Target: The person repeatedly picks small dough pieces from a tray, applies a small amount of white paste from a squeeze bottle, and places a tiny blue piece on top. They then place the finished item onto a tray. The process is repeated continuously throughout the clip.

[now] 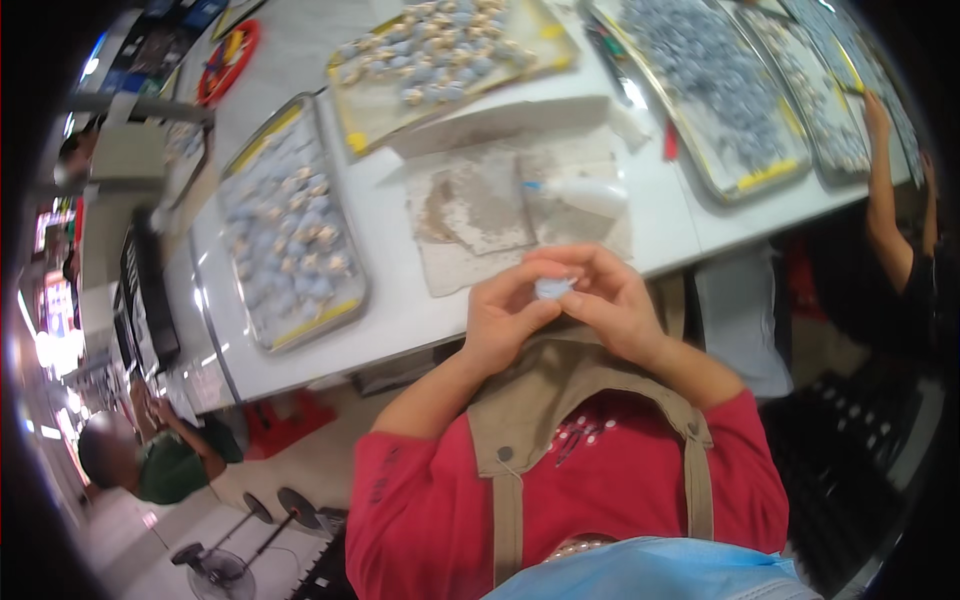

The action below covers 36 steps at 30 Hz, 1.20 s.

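Close to my chest, at the table's near edge, my left hand point(508, 310) and my right hand point(612, 305) meet with curled fingers. Between their fingertips is a small, pale blue-grey rounded piece point(553, 288), pinched from both sides. Its finer details are blurred. Just beyond my hands lies a stained sheet of cardboard point(450, 270) with a grey, worn square pad point(485, 205) on it. A white squeeze bottle point(590, 195) with a blue tip rests on its side there, the tip pointing left.
Left of the cardboard stands a metal tray point(352, 300) of small grey and cream pieces. A yellow-edged tray point(375, 125) of similar pieces sits beyond, and another tray point(790, 170) is at right. Co-workers' arms point(885, 205) reach in at right; another person point(150, 460) is at left.
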Available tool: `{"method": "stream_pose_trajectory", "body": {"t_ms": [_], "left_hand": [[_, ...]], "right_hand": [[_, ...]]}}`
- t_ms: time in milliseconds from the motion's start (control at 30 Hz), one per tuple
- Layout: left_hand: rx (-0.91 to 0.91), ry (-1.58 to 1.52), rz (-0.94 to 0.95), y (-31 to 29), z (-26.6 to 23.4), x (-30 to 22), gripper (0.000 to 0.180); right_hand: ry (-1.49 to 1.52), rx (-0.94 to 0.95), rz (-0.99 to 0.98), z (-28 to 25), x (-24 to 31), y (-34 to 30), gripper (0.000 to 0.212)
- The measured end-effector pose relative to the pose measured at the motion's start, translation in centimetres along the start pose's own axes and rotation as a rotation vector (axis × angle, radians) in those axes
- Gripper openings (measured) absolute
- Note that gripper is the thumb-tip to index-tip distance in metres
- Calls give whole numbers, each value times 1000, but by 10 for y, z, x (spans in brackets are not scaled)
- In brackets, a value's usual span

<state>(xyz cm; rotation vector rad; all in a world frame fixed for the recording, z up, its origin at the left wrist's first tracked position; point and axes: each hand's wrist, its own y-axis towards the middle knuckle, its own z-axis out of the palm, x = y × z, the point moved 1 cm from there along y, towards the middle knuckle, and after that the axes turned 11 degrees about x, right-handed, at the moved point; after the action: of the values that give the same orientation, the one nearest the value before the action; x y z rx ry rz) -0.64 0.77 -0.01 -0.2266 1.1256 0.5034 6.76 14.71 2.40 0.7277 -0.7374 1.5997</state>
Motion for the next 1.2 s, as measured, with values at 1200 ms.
{"method": "stream_pose_trajectory", "body": {"t_ms": [1200], "left_hand": [[-381,1124,166,117,-168,-97,37]], "right_hand": [[-774,-602,-451,-82,9,16,22]]}}
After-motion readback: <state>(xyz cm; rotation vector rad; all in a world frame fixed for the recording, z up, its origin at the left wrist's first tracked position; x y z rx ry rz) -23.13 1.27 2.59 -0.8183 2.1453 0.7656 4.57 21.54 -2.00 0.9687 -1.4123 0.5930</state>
